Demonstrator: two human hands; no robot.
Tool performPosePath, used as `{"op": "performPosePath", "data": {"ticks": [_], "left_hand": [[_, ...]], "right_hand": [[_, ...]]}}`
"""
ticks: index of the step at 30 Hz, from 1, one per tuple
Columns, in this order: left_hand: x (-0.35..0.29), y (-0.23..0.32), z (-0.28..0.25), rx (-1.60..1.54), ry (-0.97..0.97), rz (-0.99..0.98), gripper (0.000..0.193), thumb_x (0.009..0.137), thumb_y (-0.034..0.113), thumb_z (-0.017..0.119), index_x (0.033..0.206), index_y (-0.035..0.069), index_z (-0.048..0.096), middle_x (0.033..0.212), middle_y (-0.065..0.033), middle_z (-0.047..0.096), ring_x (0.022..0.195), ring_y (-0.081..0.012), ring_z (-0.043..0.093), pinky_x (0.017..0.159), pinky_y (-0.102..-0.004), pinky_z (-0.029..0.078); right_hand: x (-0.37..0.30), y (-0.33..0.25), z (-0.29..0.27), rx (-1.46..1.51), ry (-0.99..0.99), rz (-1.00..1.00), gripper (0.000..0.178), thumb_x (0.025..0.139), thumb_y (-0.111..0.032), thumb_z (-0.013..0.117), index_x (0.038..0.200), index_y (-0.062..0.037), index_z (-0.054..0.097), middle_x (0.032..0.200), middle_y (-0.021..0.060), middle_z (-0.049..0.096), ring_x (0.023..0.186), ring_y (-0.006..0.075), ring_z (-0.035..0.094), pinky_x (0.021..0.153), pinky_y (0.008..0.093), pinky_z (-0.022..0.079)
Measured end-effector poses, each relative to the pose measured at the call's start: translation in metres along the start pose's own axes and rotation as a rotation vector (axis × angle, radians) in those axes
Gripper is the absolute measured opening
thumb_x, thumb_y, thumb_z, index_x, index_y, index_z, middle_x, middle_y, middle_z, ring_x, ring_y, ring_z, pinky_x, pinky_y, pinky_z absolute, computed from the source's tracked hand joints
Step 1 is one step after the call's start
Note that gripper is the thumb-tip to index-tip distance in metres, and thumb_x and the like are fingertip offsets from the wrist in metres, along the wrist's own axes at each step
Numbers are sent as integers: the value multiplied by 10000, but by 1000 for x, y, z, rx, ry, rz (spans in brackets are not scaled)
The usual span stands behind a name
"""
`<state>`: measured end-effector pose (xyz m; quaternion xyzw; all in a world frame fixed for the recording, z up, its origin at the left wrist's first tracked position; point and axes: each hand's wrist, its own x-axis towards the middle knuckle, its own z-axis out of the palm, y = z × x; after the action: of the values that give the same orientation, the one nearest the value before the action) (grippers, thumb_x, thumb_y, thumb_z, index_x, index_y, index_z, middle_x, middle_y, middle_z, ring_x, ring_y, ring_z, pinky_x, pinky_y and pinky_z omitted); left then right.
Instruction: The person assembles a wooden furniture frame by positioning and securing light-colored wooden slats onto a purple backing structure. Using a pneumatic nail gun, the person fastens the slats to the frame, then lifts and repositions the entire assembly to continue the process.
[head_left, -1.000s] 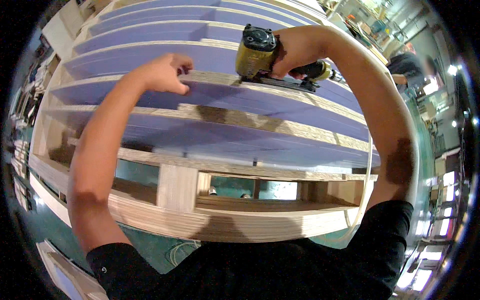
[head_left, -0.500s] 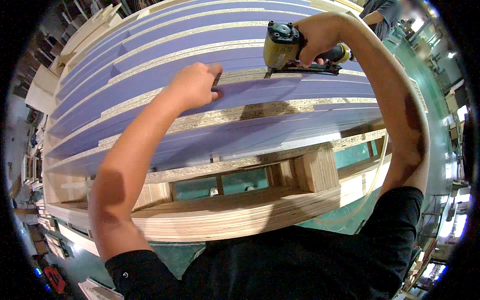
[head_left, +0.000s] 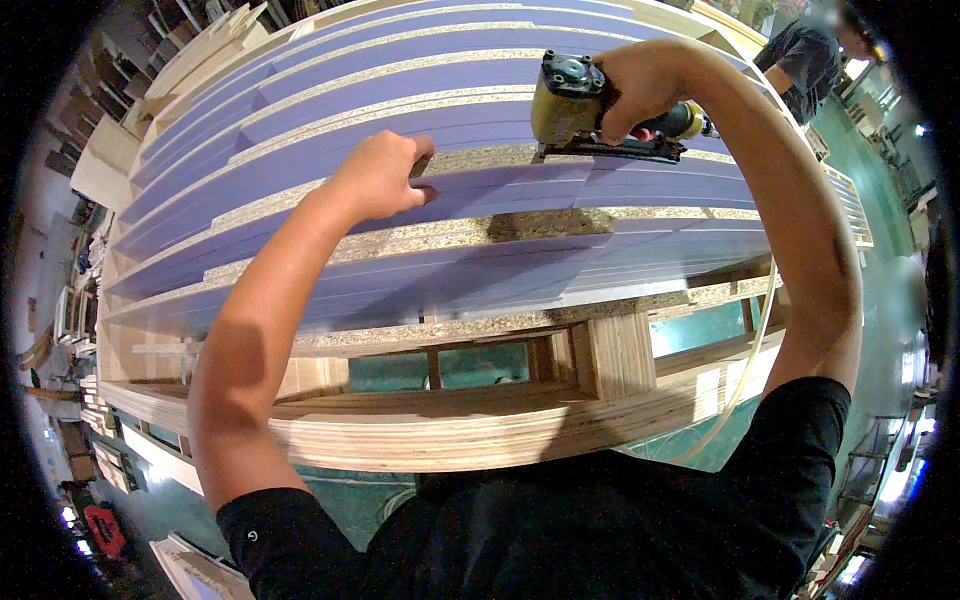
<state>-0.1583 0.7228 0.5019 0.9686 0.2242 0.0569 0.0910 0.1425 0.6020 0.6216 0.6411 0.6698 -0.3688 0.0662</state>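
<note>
My right hand (head_left: pixel 645 88) is wrapped round the grip of a yellow and black pneumatic nail gun (head_left: pixel 568 102). Its nose points down at the top edge of an upright chipboard panel (head_left: pixel 490 158) with purple-grey faces; whether the tip touches is hard to tell. To the left of the gun, my left hand (head_left: pixel 378 175) pinches that same panel, thumb on the near face and fingers over the far side. More such panels stand on edge in rows, and the nearer one (head_left: pixel 440 235) lies partly in shadow.
Closest to my body runs a thick plywood frame rail (head_left: pixel 440 440), with a wooden block (head_left: pixel 622 355) set behind it. A pale air hose (head_left: pixel 745 370) hangs at the right. Beyond the far right corner stands another person (head_left: pixel 800 65). Stacked boards (head_left: pixel 200 60) lie at far left.
The view has shifted slightly, and the other person shows more at the far right. Both my hands keep their holds, with the nail gun over the same panel.
</note>
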Motion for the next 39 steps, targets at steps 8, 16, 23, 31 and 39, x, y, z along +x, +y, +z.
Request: {"op": "performPosePath", "data": {"ticks": [8, 16, 23, 31, 39], "left_hand": [[-9, -17, -8, -16, -87, -13, 596, 768, 415, 838, 1200, 53, 648, 1004, -203, 722, 924, -366, 700, 791, -453, 540], [-103, -209, -87, 79, 346, -185, 617, 755, 333, 884, 1254, 56, 649, 1197, -173, 705, 1128, -349, 664, 983, -433, 518], [-99, -324, -74, -259, -57, -348, 528, 658, 190, 915, 1108, 37, 685, 1045, -99, 736, 1006, -250, 668, 896, -399, 525], [-108, -336, -50, -458, 94, -185, 367, 741, 128, 873, 1029, 51, 659, 991, -41, 692, 938, -179, 615, 869, -356, 492], [-106, -341, -47, -427, 145, -116, 332, 725, 140, 879, 930, 65, 628, 889, -17, 641, 855, -176, 561, 815, -355, 470]], "right_hand": [[-3, -48, -20, -92, 160, 74, 341, 717, -135, 788, 995, 25, 672, 716, 85, 690, 568, 159, 651, 529, 322, 532], [96, -202, -66, -299, 193, -56, 304, 749, -156, 793, 994, 3, 710, 702, 75, 688, 533, 130, 621, 509, 308, 514], [244, -302, -56, -154, 92, -69, 247, 779, -124, 789, 982, -46, 671, 680, 77, 650, 551, 167, 629, 513, 353, 543], [305, -338, -47, -45, -7, -66, 268, 763, -85, 790, 991, -55, 654, 741, 55, 642, 588, 148, 620, 525, 330, 551], [300, -343, -47, -44, -28, -48, 323, 767, -82, 783, 1069, -69, 667, 736, 43, 646, 587, 136, 621, 520, 315, 550]]}}
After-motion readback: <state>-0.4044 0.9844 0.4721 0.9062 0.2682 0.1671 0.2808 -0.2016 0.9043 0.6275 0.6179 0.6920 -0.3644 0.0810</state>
